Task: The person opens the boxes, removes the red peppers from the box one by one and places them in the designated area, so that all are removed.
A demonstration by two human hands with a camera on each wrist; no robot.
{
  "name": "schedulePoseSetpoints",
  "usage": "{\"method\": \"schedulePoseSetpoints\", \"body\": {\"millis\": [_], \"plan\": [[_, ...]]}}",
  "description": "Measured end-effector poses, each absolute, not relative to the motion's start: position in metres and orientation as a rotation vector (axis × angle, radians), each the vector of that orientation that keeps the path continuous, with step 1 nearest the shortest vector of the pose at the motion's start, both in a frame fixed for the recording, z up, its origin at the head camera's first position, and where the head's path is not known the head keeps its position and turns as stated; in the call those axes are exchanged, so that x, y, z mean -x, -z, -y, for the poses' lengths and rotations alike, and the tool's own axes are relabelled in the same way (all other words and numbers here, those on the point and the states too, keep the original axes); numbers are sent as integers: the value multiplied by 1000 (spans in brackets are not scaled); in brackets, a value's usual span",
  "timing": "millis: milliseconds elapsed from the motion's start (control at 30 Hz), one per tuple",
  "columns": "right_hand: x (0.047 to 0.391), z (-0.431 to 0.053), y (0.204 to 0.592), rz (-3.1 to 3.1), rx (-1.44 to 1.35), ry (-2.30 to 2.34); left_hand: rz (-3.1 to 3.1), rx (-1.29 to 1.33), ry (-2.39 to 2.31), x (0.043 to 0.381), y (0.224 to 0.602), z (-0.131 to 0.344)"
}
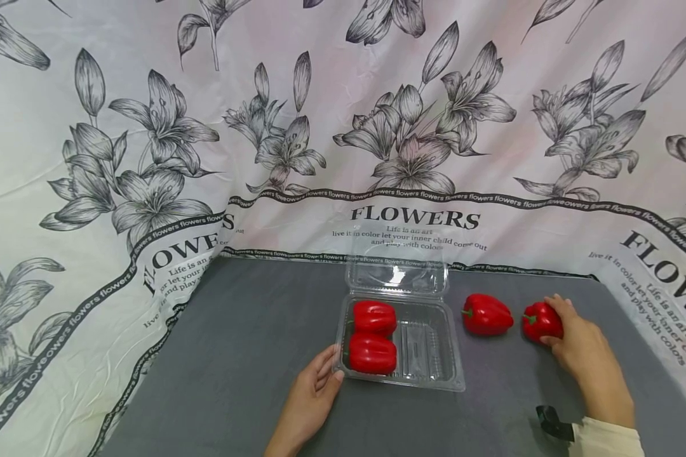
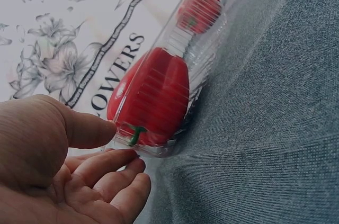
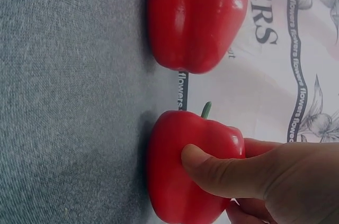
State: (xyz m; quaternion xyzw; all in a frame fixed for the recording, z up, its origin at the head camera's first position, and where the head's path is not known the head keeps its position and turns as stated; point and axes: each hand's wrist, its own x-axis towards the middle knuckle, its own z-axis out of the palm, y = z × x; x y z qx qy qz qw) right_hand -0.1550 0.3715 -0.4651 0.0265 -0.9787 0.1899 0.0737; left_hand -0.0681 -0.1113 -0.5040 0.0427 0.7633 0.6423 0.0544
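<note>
A clear plastic clamshell container stands with its lid raised at the back. Two red bell peppers lie in its left half, a nearer one and a farther one. My left hand pinches the container's near left corner, thumb at the rim and fingers beside and below it. To the right, my right hand grips another red bell pepper, its thumb across the side in the right wrist view. One more red bell pepper lies between that hand and the container.
Grey cloth covers the table. A white curtain printed with flowers and lettering hangs along the back and both sides. The transparent lid stands up close to the back curtain. A black strap piece shows by the right sleeve.
</note>
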Motion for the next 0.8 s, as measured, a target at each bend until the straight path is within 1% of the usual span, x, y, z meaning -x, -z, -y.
{"method": "schedulePoseSetpoints", "body": {"millis": [467, 633, 800], "plan": [[149, -371, 454, 2966, -35, -563, -2308, -133, -1951, 68, 504, 110], [144, -352, 437, 2978, -47, -578, -2299, -128, -1946, 67, 503, 110], [138, -319, 417, 2920, -201, -631, -2309, -113, -1943, 67, 503, 111]]}}
